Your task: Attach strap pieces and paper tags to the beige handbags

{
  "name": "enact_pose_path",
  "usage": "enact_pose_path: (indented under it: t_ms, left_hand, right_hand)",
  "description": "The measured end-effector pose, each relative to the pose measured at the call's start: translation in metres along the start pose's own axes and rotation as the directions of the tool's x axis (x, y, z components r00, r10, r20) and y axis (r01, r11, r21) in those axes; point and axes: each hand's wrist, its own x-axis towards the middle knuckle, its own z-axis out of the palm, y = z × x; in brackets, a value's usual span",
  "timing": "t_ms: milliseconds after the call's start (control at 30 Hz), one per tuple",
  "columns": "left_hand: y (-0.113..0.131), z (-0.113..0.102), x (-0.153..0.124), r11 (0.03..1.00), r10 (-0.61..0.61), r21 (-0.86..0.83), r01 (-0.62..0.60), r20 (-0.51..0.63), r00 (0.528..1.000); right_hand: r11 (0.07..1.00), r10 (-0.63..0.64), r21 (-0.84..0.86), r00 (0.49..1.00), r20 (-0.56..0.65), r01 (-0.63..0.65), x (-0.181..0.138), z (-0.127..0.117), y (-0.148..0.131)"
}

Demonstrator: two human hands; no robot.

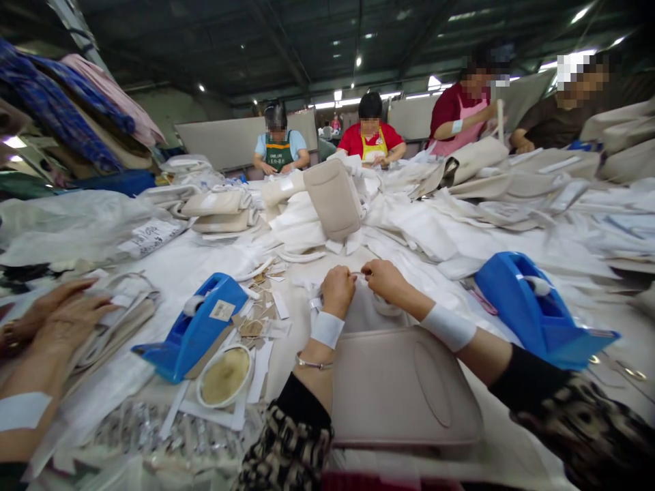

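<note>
A beige bag (394, 389) with a curved seam lies flat in front of me. Just beyond its far edge, my left hand (338, 292) and my right hand (387, 281) are close together with fingers pinched. Something thin seems to run between the fingertips, too small to make out. Under the hands is whitish, see-through wrapping (361, 310). Left of the bag sit a round tub of yellowish paste (225, 377) and a blue tape dispenser (197, 327). A second blue tape dispenser (537, 307) stands to the right of my right forearm.
Paper tags with strings (254, 320) lie beside the tub. A co-worker's hands (66, 317) rest on folded beige pieces at the left edge. An upright beige bag (333, 198) and heaps of white wrapping (424, 239) fill the table beyond. Several people work across it.
</note>
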Motion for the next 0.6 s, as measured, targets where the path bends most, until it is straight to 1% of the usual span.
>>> enact_pose_path:
  t_ms: [100, 200, 367, 467, 600]
  left_hand:
    - [0.001, 0.0, -0.001, 0.999, 0.015, -0.051, -0.019, -0.089, 0.996]
    - [0.002, 0.0, -0.002, 0.993, 0.031, -0.11, -0.048, -0.154, 0.988]
    - [0.004, -0.004, -0.002, 0.969, 0.054, -0.219, -0.115, -0.267, 0.962]
    - [0.005, -0.005, -0.002, 0.946, 0.082, -0.276, -0.171, -0.307, 0.948]
    - [0.005, -0.005, -0.002, 0.905, 0.142, -0.341, -0.252, -0.317, 0.938]
  right_hand:
    - [1.0, 0.01, 0.019, 1.0, -0.007, -0.01, 0.0, -0.002, 0.0]
    - [0.999, 0.015, 0.03, 1.0, 0.0, -0.015, -0.002, -0.005, 0.0]
    - [0.999, 0.039, 0.02, 0.999, 0.013, -0.039, -0.006, -0.006, -0.006]
    - [0.998, 0.061, 0.011, 0.998, 0.014, -0.061, -0.008, -0.006, -0.01]
    - [0.997, 0.071, 0.032, 0.997, -0.007, -0.07, -0.005, -0.007, -0.011]
